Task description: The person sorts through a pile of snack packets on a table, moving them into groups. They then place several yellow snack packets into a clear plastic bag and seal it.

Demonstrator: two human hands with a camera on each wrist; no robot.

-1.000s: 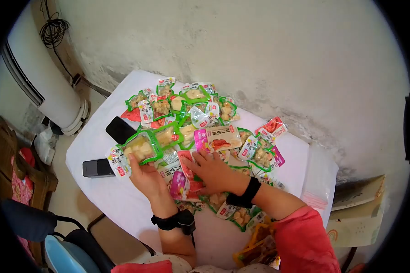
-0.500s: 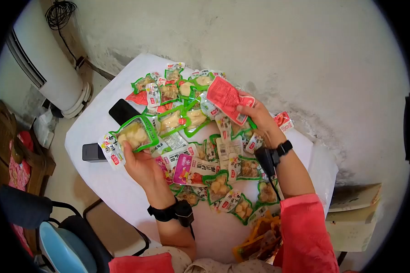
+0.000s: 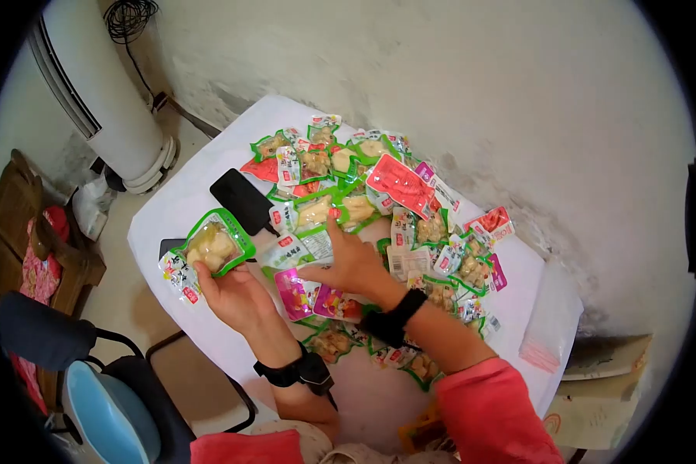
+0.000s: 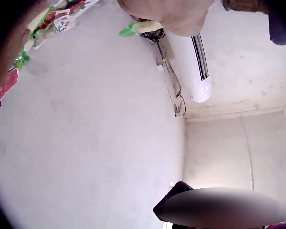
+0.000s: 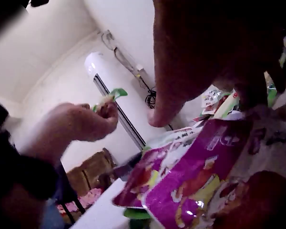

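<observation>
My left hand (image 3: 240,303) pinches a clear, green-edged snack packet (image 3: 215,243) with pale chunks inside, raised at the table's left side. In the left wrist view only a green corner and pale part of this packet (image 4: 131,29) show beside the hand. Over the middle of the packet pile is my right hand (image 3: 357,267), thumb and forefinger stretched apart. Purple-ended packets (image 3: 292,295) lie by its thumb; in the right wrist view, purple packets (image 5: 195,167) fill the space below that hand. A red packet (image 3: 400,185) lies farther back on the pile.
A black phone (image 3: 243,199) lies left of the pile on the white-covered table (image 3: 182,309). A stack of clear plastic bags (image 3: 547,325) is at the right edge. A chair holding a blue basin (image 3: 104,417) stands at lower left.
My right hand lifted a red packet from the pile, laid it at the back right, and came back to the middle. My left hand keeps the green-edged packet throughout.
</observation>
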